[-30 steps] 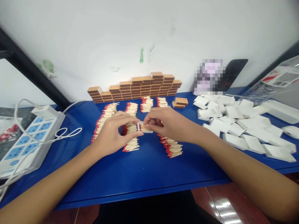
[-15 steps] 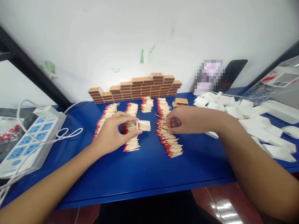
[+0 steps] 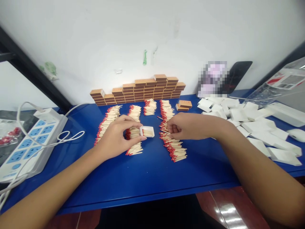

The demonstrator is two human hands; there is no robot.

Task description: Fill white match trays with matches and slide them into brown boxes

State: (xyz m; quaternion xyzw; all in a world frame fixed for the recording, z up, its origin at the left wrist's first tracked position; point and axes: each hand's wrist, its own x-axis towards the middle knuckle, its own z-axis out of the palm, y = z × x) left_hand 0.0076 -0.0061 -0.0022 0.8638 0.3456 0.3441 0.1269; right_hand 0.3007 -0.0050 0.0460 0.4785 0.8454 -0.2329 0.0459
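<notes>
A white power strip with blue socket faces [image 3: 30, 140] lies far to the left of the fingers; its markings are too small to read. The left hand [image 3: 114, 138] clamps thumb and forefinger on the near end of a small white cardboard tray of matches [image 3: 147, 131], held just above the blue tabletop [image 3: 147, 178] between rows of red-tipped wooden matches [image 3: 134, 140]. The right hand [image 3: 188, 126] rests curled, fingertips together on the next match row [image 3: 173, 148]; whether they pinch any sticks cannot be told. Beyond the fingers stands a stepped stack of brown matchboxes [image 3: 140, 90]; to their right lie loose white cardboard sleeves [image 3: 257, 127].
</notes>
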